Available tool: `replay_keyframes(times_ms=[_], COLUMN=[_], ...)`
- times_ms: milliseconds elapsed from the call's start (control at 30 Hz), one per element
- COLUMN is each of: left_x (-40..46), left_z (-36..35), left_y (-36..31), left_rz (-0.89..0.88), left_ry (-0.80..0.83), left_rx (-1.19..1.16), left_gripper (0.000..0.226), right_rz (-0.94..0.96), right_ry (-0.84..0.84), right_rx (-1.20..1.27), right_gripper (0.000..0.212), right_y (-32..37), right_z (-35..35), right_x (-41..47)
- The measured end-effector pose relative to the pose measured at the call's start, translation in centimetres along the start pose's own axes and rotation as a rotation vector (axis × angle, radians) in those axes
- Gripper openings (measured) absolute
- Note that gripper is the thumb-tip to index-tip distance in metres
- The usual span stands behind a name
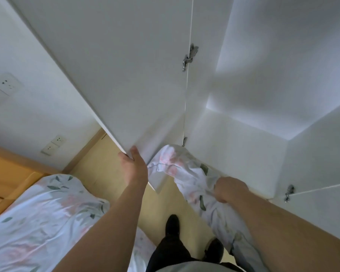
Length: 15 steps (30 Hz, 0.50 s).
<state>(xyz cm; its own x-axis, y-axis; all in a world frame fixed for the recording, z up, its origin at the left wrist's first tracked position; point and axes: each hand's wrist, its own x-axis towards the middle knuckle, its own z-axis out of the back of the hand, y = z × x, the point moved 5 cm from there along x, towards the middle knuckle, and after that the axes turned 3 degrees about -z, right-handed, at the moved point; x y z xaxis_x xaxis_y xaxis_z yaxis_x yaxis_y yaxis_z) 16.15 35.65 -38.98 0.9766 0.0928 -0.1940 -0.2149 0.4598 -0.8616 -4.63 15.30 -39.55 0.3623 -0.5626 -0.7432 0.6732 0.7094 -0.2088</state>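
A white wardrobe stands open in front of me, its left door (110,79) swung out. My left hand (134,166) grips that door's lower edge, thumb on the inner face and fingers hidden behind the edge. A floral white cloth (186,173) with pink flowers and green leaves hangs from the wardrobe's bottom compartment down past my leg. My right hand (229,188) is closed round a bunch of this cloth at the compartment's front edge.
A bed with matching floral bedding (39,218) lies at lower left, beside a wooden bedside unit (6,179). Wall sockets (53,147) sit on the left wall. Metal hinges (188,57) show on the doors. My feet (172,225) stand on the pale wooden floor.
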Motion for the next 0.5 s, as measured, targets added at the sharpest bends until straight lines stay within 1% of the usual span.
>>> replay_keyframes(times_ms=[67,167,267,400,500], left_x=[-1.1,-3.9,-7.8,-12.5,-14.9], left_z=[-0.4,-1.3,-3.0,-5.8,-8.4], left_y=[0.0,-0.6,-0.9,-0.9,-1.8], left_rz=[-0.001,-0.022,-0.052,-0.086,-0.145], left_ry=[-0.023,-0.078,-0.098,-0.004,0.143], left_rx=[0.008,0.027,0.047,0.036,0.104], left_gripper=[0.034,0.038,0.033,0.026,0.020], right_rz=[-0.017,-0.036,-0.052,-0.059,-0.079], right_ry=[0.020,0.016,-0.015,-0.016,-0.031], right_rx=[0.031,0.086,0.125,0.173,0.232], right_gripper=[0.031,0.032,0.029,0.029,0.030], right_y=[-1.5,-4.1,-6.7,-10.0,-13.0], right_z=[-0.6,-1.5,-3.0,-5.0,-6.2], right_x=[-0.4,-0.9,-1.3,-2.0,-2.3])
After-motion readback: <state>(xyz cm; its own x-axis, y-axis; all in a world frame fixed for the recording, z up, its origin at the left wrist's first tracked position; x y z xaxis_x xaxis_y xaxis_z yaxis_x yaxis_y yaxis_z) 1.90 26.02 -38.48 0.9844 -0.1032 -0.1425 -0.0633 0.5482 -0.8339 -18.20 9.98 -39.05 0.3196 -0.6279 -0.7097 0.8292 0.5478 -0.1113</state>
